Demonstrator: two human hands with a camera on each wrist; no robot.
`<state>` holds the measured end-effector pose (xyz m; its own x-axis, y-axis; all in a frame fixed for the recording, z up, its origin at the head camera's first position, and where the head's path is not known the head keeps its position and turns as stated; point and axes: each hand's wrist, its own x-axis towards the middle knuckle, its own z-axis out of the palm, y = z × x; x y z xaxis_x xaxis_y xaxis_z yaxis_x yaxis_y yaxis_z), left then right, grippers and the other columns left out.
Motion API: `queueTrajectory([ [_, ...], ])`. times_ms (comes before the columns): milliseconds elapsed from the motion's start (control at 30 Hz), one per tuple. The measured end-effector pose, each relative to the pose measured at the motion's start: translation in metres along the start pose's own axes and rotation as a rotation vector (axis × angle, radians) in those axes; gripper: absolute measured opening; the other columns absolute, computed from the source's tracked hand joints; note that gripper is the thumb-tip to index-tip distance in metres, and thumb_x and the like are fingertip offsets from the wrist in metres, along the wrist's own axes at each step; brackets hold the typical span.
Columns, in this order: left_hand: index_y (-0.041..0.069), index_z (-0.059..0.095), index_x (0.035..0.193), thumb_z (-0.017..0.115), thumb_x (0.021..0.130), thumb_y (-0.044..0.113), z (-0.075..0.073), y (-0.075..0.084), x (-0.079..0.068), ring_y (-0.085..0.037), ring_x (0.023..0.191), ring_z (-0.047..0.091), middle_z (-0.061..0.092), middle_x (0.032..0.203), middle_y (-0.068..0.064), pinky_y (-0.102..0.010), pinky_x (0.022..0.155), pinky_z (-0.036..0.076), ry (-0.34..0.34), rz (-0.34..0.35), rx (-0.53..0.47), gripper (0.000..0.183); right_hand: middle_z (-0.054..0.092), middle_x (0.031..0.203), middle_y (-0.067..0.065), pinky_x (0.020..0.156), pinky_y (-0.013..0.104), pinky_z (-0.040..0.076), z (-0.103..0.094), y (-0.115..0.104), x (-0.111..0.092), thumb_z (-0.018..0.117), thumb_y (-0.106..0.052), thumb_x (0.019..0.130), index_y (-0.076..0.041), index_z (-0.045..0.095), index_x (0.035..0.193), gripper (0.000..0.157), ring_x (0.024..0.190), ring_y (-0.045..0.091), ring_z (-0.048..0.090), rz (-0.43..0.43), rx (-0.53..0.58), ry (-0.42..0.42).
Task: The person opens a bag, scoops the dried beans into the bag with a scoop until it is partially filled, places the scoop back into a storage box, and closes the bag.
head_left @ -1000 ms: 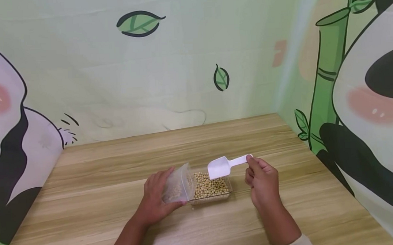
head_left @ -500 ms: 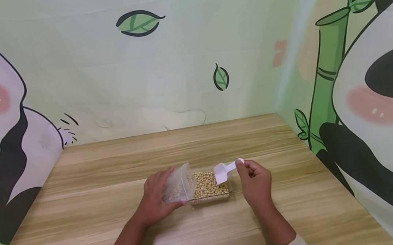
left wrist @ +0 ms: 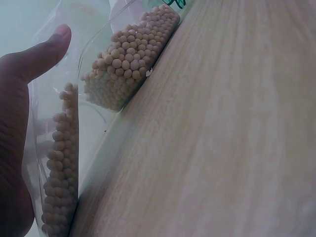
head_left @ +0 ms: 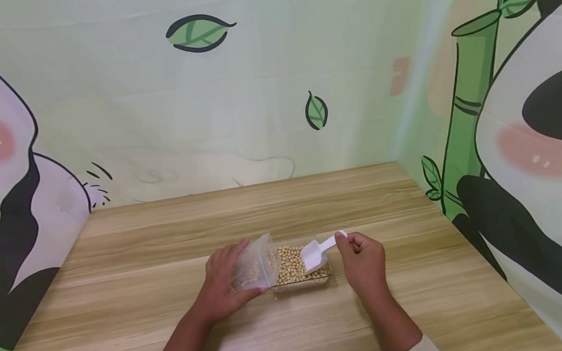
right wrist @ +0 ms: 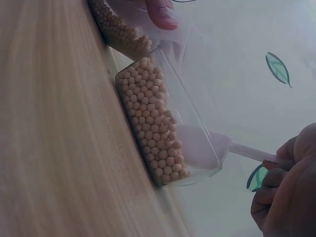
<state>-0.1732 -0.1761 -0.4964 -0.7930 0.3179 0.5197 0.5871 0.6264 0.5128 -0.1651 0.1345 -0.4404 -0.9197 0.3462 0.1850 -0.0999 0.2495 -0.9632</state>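
A clear plastic box (head_left: 301, 285) full of soybeans (head_left: 291, 264) stands on the table. To its left is a clear zip bag (head_left: 256, 265), its open mouth facing the box and more soybeans (left wrist: 59, 168) in its lower part. My left hand (head_left: 223, 285) holds the bag, thumb on the near side and fingers on the far side. With thumb and fingers, my right hand (head_left: 367, 266) pinches the handle end of a white plastic scoop (head_left: 315, 255). The scoop's blade tilts down inside the box, its tip at the beans; the right wrist view shows it through the box wall.
The wood-grain table (head_left: 139, 276) carries the box and bag. A cloth backdrop (head_left: 258, 92) printed with pandas, leaves and bamboo rises behind the table and along its sides.
My right hand has moved left and slightly nearer, lowering the scoop from above the box onto the beans. The left hand and the bag have stayed in place.
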Motion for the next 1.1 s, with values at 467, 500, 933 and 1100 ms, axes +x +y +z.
queueTrajectory([
  [467,0.004,0.048,0.16,0.096,0.073,0.039,0.0,-0.001,0.0,-0.039,0.13,0.058,0.065,0.141,-0.017,-0.068,0.113,0.031,0.012,0.01,0.007,0.105,0.034,0.058,-0.008,0.048,0.02,0.027,-0.005,0.004,0.014,0.06,-0.014,0.112,-0.001,0.059,0.088,0.028,0.048,0.004,0.031,0.461,0.38,-0.17],
  [500,0.005,0.048,0.16,0.096,0.073,0.039,0.0,-0.001,0.0,-0.039,0.13,0.058,0.065,0.141,-0.016,-0.068,0.113,0.031,0.011,0.009,0.007,0.105,0.033,0.059,-0.008,0.048,0.019,0.027,-0.006,0.004,0.014,0.058,-0.014,0.113,-0.003,0.057,0.085,0.029,0.048,0.004,0.03,0.475,0.398,-0.185],
  [933,0.005,0.047,0.16,0.096,0.073,0.04,0.001,-0.002,0.0,-0.039,0.13,0.058,0.065,0.142,-0.016,-0.068,0.113,0.032,0.0,-0.002,0.013,0.106,0.03,0.059,-0.01,0.046,0.017,0.025,-0.003,0.016,0.018,0.052,-0.012,0.114,-0.015,0.038,0.076,0.041,0.047,0.002,0.028,0.591,0.526,-0.199],
  [1100,0.003,0.048,0.159,0.095,0.073,0.04,0.0,-0.001,0.0,-0.04,0.129,0.058,0.065,0.14,-0.018,-0.068,0.112,0.032,0.005,0.007,0.016,0.105,0.031,0.058,-0.011,0.046,0.017,0.025,-0.002,0.018,0.02,0.05,-0.013,0.115,-0.015,0.042,0.08,0.036,0.047,0.002,0.028,0.622,0.564,-0.19],
])
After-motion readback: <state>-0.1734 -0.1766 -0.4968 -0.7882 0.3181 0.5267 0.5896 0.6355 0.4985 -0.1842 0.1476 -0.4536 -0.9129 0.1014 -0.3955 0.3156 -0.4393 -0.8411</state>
